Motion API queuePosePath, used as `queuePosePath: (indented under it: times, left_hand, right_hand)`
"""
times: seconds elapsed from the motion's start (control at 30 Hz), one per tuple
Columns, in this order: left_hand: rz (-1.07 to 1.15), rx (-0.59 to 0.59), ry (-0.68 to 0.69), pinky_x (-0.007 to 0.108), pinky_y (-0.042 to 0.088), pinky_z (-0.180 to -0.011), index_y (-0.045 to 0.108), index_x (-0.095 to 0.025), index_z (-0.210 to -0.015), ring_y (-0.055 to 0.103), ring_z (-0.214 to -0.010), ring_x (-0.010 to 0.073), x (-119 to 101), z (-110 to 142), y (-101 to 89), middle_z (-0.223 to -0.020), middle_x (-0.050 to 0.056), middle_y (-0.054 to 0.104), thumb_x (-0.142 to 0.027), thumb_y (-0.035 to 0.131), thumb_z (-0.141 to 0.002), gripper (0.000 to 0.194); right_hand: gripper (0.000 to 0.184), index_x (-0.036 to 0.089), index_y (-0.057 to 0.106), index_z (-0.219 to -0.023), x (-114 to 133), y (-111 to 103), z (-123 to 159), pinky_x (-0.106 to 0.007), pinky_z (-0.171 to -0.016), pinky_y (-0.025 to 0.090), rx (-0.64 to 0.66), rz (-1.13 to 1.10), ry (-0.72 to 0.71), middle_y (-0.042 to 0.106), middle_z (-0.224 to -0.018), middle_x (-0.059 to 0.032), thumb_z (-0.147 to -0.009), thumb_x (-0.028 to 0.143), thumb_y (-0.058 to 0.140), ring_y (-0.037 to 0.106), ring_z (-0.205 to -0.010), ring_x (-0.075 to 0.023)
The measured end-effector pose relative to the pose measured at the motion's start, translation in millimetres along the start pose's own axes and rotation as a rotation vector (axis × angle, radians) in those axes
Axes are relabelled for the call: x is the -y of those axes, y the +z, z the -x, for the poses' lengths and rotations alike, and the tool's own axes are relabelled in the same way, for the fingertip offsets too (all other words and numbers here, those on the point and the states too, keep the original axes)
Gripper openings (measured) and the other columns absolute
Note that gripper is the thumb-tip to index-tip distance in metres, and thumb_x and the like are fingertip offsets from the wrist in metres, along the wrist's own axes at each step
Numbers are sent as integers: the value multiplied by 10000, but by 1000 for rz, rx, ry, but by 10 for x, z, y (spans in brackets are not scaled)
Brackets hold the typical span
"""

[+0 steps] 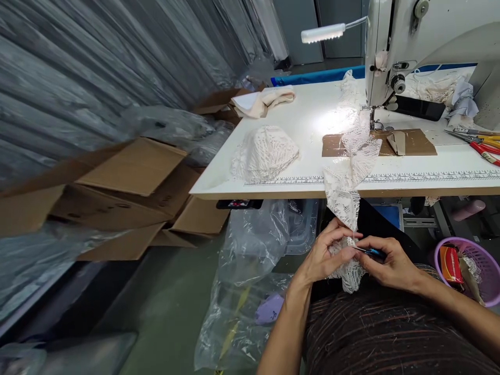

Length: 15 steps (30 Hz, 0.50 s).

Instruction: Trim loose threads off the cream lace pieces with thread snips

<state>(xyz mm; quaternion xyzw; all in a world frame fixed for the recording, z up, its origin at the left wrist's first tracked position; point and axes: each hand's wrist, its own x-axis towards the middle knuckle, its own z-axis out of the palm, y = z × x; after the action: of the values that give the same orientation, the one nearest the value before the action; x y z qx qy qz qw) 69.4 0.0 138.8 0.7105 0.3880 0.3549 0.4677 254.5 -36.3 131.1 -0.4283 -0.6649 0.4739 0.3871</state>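
A strip of white lace (342, 200) runs from the sewing machine over the table's front edge and down to my lap. My left hand (326, 252) is closed on its lower end, pinching the lace between thumb and fingers. Just right of it, my right hand (388, 260) grips a small tool with a blue handle and thin dark tip, which looks like thread snips (371, 252). The tip touches or nearly touches the lace by my left thumb. Part of the tool is hidden in my right fingers.
The sewing machine (378, 62) stands at the table's right, with a lamp (324, 33) beside it. A lace pile (269, 151) lies on the white table (219, 179). Red-handled scissors (484, 152) rest far right. Open cardboard boxes (133, 166) stand left; a purple basket (490, 276) stands right.
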Motion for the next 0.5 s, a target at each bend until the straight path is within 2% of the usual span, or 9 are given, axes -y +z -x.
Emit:
queuePosePath:
  times: [0.1,0.2,0.3,0.4,0.5]
  left_hand:
    - [61,-14,-36,321,514,-794,747,-191,-781,642,-876,218,51,-19,83,-909,81,653,-487,700,-800,301]
    - [116,-63,-114,294,510,-740,710,-170,-733,640,-789,192,76,20,104,-814,62,680,-473,716,-793,308]
    - [134,-85,-250,264,499,-669,708,-162,-768,628,-684,161,78,63,83,-734,34,699,-466,720,-794,305]
    - [113,-112,-289,277,516,-719,749,-164,-857,679,-770,191,74,82,62,-848,63,764,-452,738,-781,298]
    - [124,-122,-283,293,526,-776,774,-165,-884,709,-868,224,75,80,59,-930,92,790,-446,717,-800,299]
  right_hand:
    - [272,154,711,-866,-31,-26,-3,-212,-480,349,16,-15,42,568,-635,6,-898,351,525,417,-525,-96]
    - [316,157,680,-843,-80,-73,-21,-218,-505,359,22,-9,102,545,-639,10,-897,435,541,424,-547,-104]
    - [500,170,625,-731,-131,-125,-79,-238,-542,373,6,33,164,568,-656,-7,-959,551,395,456,-566,-118]
    - [622,183,557,-648,-154,-150,-162,-260,-589,384,19,105,162,598,-672,-26,-994,592,241,504,-594,-132]
    - [581,195,534,-649,-150,-135,-245,-257,-556,331,59,202,103,519,-585,7,-990,583,268,444,-537,-123]
